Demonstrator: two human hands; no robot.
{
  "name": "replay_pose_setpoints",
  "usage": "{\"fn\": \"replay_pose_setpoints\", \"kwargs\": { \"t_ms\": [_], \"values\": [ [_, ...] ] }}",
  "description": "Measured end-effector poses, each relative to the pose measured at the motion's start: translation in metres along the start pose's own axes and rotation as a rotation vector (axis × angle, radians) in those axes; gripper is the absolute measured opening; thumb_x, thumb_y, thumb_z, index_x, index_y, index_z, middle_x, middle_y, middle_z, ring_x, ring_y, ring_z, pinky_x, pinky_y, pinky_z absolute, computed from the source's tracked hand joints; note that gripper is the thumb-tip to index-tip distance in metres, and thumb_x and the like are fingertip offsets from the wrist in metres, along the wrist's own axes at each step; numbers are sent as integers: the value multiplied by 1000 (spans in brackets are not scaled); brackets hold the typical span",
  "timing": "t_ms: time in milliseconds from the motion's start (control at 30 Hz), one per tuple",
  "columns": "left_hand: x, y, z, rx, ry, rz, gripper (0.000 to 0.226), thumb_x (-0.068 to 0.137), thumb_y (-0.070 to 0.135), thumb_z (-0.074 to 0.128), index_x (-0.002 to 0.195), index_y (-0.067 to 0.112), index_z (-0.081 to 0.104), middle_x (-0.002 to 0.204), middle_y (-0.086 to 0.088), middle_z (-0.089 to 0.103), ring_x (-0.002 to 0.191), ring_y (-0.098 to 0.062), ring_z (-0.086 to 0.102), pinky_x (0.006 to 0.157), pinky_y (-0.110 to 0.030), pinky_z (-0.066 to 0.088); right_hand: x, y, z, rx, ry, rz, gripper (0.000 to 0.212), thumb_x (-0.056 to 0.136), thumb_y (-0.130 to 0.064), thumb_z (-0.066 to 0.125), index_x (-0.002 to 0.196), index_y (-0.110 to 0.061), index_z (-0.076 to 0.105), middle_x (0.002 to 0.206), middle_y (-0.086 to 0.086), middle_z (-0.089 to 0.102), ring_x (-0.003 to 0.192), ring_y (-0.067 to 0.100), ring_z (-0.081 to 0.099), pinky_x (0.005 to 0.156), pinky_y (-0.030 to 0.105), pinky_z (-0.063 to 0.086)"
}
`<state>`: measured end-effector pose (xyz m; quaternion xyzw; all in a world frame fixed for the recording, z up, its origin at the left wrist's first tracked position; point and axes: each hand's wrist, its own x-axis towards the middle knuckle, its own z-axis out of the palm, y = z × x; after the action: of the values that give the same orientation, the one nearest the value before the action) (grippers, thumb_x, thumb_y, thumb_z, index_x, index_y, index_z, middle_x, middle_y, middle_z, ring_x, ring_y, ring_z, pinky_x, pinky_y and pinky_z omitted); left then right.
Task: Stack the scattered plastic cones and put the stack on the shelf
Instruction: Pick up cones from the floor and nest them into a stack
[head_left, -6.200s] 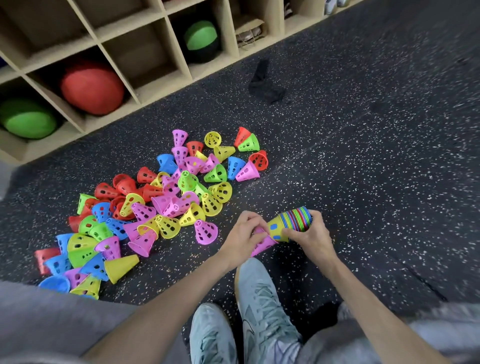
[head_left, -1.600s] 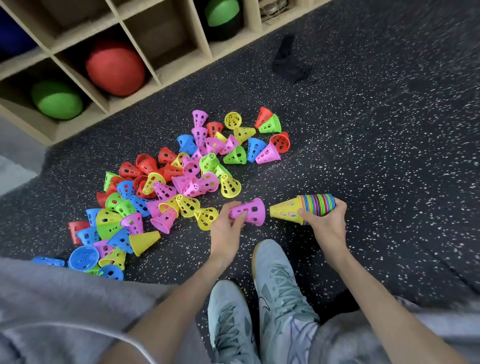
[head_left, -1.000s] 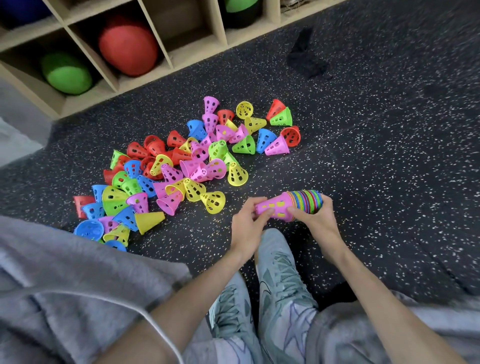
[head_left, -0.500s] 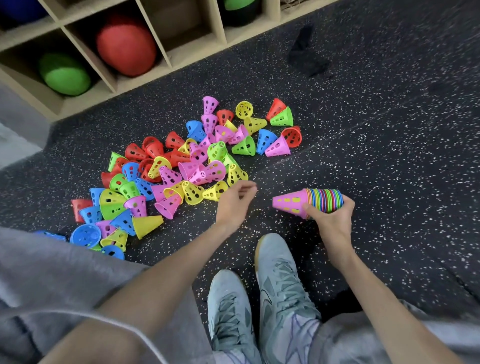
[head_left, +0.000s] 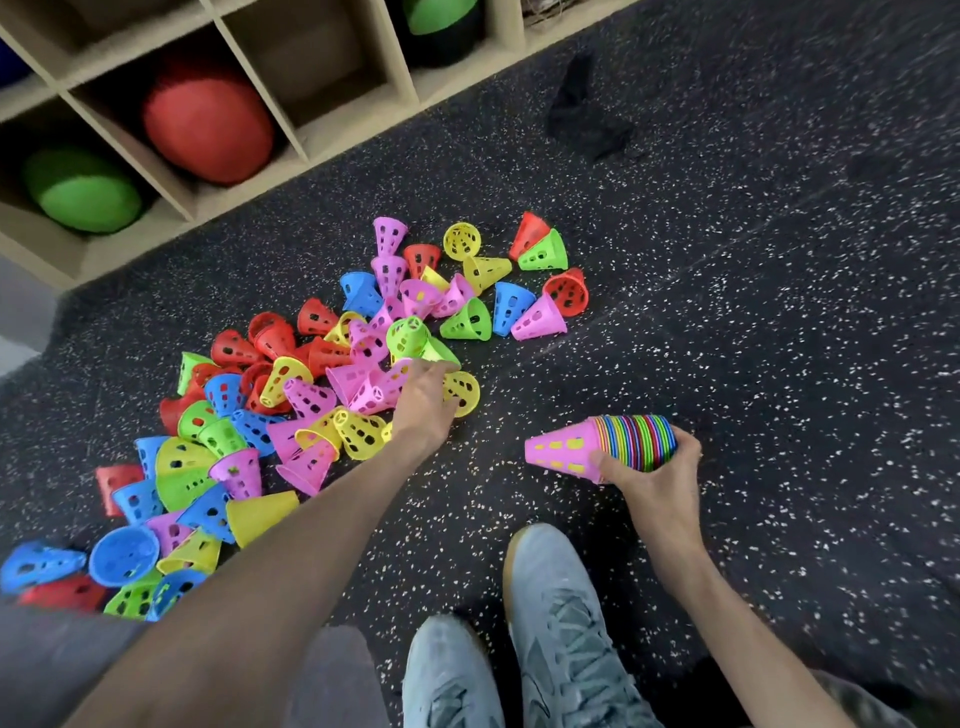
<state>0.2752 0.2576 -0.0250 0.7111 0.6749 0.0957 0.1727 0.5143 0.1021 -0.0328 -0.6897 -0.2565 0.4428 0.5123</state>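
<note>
Reaching from the head view, the left hand (head_left: 423, 400) curled onto a yellow cone (head_left: 462, 391) at the pile's (head_left: 291, 395) near edge; right of the pile, the right hand (head_left: 655, 474) gripped the stack (head_left: 608, 448). Perforated, light-looking, probably stiff; best pinched by rims.

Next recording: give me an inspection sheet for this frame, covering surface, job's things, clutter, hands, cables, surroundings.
Surface: black speckled rubber floor.
Job's things: stack of nested plastic cones, pink one outermost, lying sideways; scattered perforated plastic cones heaped on the floor.
Clutter: black cloth.
Hands: right hand has a grip on the stack; left hand reaches into the heap at a yellow cone, grip unclear.
Cables: nothing seen.
Surroundings: wooden cubby shelf holding a red ball and a green ball; grey shoes.
</note>
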Motion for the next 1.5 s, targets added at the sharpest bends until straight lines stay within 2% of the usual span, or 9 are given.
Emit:
{"fn": "replay_pose_setpoints", "kwargs": {
  "t_ms": [133, 200, 333, 433, 533, 800, 1167, 1300, 1500],
  "values": [
    [0, -6, 3, -129, 105, -51, 30, 96, 6, 69, 124, 14, 68, 136, -14, 54, 64, 2, 47, 62, -2, 43, 6, 3, 3, 24, 30, 25, 79, 73, -22, 90, 132, -21, 37, 103, -6, 59, 91, 12, 61, 85, 32, 50],
    [-5, -12, 5, -188, 164, -81, 26, 96, 9, 70, 121, 15, 69, 137, -11, 58, 75, 0, 54, 68, 0, 42, 9, 3, 3, 21, 47, 24, 76, 74, -24, 90, 127, -26, 35, 105, -5, 60, 92, 13, 61, 84, 32, 49],
    [-18, -7, 9, -396, 258, -155, 25, 98, 15, 68, 122, 19, 68, 117, -7, 68, 74, -18, 65, 69, -19, 55, 9, 2, 1, 25, 77, 20, 75, 74, -24, 89, 126, -27, 35, 106, -3, 59, 93, 16, 61, 88, 37, 51],
    [-43, 13, 9, -652, 301, -257, 26, 102, 14, 62, 128, 15, 65, 88, 4, 54, 64, -7, 60, 72, -35, 64, 8, -2, 2, 38, 105, 24, 75, 73, -23, 88, 126, -26, 35, 106, -4, 58, 96, 17, 60, 89, 38, 52],
    [-82, 33, 11, -725, 273, -219, 23, 105, 17, 58, 127, 21, 64, 92, 11, 55, 68, -9, 65, 61, -17, 56, 5, -6, 3, 41, 103, 28, 74, 72, -27, 89, 124, -28, 35, 109, -2, 59, 103, 22, 62, 93, 41, 52],
    [-153, 54, -6, -829, 219, -143, 25, 103, 15, 60, 128, 18, 66, 106, 1, 67, 85, -24, 72, 60, -14, 54, -21, -23, -1, -26, 4, -33, 80, 66, -33, 91, 125, -28, 37, 102, -6, 63, 101, 21, 63, 102, 50, 49],
    [-186, 35, -14, -810, 215, -139, 23, 92, 20, 77, 114, 24, 74, 89, 3, 73, 72, -9, 71, 76, -41, 63, -72, -27, 23, -137, -172, -157, 75, 72, -34, 87, 129, -22, 40, 106, -3, 62, 100, 21, 64, 102, 52, 47],
    [-188, 29, -14, -791, 217, -110, 23, 89, 23, 80, 111, 28, 75, 88, 8, 75, 76, -14, 72, 78, -42, 63, -77, -27, 21, -132, -204, -165, 74, 77, -29, 86, 132, -17, 39, 106, -3, 60, 105, 25, 63, 99, 48, 50],
    [-187, 19, -11, -764, 162, -60, 25, 87, 24, 82, 111, 22, 76, 83, 13, 73, 71, 0, 66, 76, -31, 62, -77, -22, 20, -180, -205, -164, 83, 71, -29, 91, 134, -22, 37, 105, -7, 58, 106, 23, 61, 101, 49, 49]
  ]
}}
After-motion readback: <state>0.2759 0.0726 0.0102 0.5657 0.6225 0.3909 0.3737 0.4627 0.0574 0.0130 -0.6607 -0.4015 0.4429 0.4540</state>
